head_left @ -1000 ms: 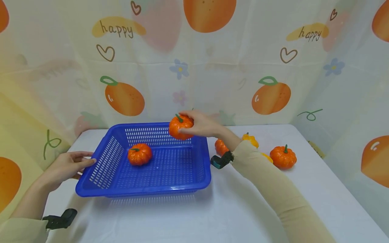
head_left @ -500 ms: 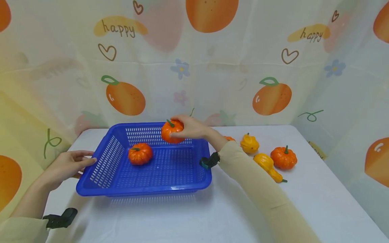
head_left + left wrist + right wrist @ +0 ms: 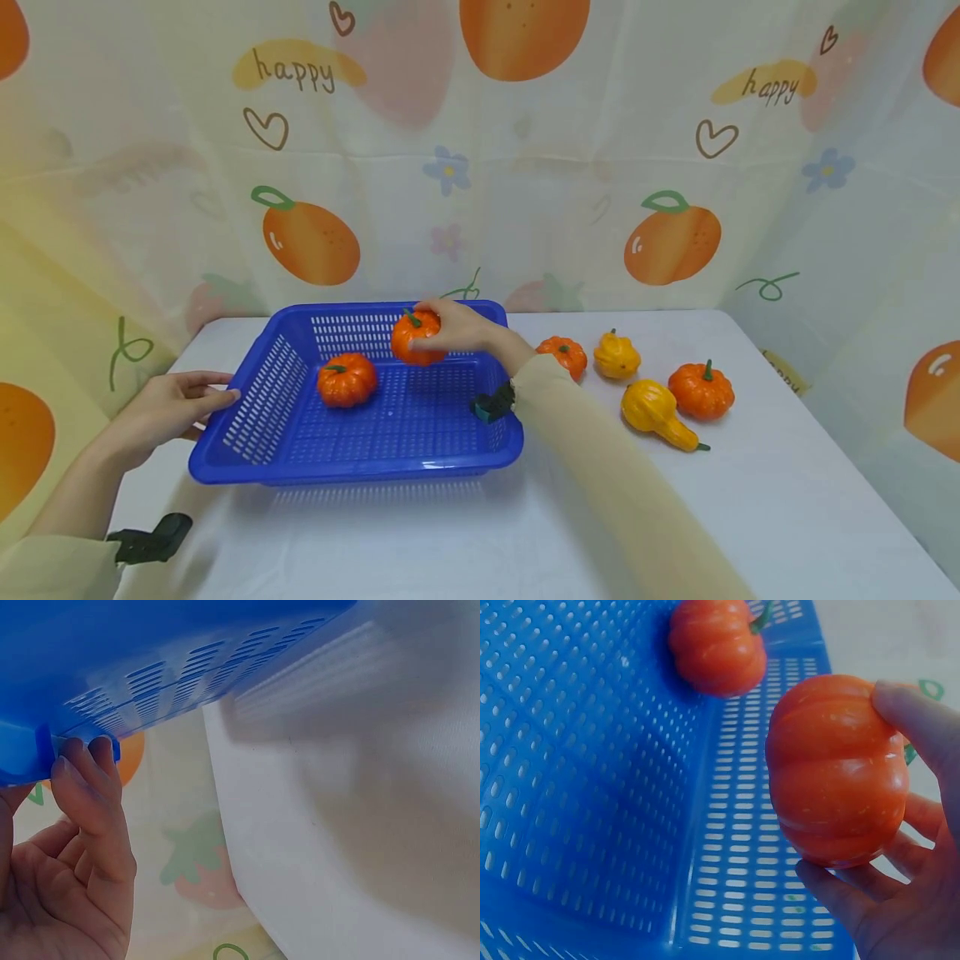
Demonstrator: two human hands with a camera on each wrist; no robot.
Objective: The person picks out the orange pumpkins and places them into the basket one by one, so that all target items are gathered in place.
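Observation:
A blue plastic basket (image 3: pixel 352 475) with slotted walls stands on the table. My left hand (image 3: pixel 161 412) grips its left rim, thumb on top, and in the left wrist view the fingers (image 3: pixel 90 787) curl under the edge. My right hand (image 3: pixel 465 327) holds a small orange pumpkin (image 3: pixel 414 340) with a green stem inside the basket's far right part, above its floor. In the right wrist view the thumb (image 3: pixel 915 712) and fingers clasp this pumpkin (image 3: pixel 836 772) from one side. Another orange pumpkin (image 3: pixel 347 381) sits on the basket floor to the left.
Right of the basket, two orange pumpkins, one nearer (image 3: pixel 564 357) and one farther right (image 3: pixel 701 392), lie on the white table (image 3: pixel 787 500). Between them are a round yellow gourd (image 3: pixel 617 357) and a long-necked yellow gourd (image 3: pixel 656 412). A printed curtain (image 3: pixel 525 208) hangs behind.
My right hand has moved left and down with the pumpkin, from over the basket's right rim to inside it. The left hand and basket stay in place.

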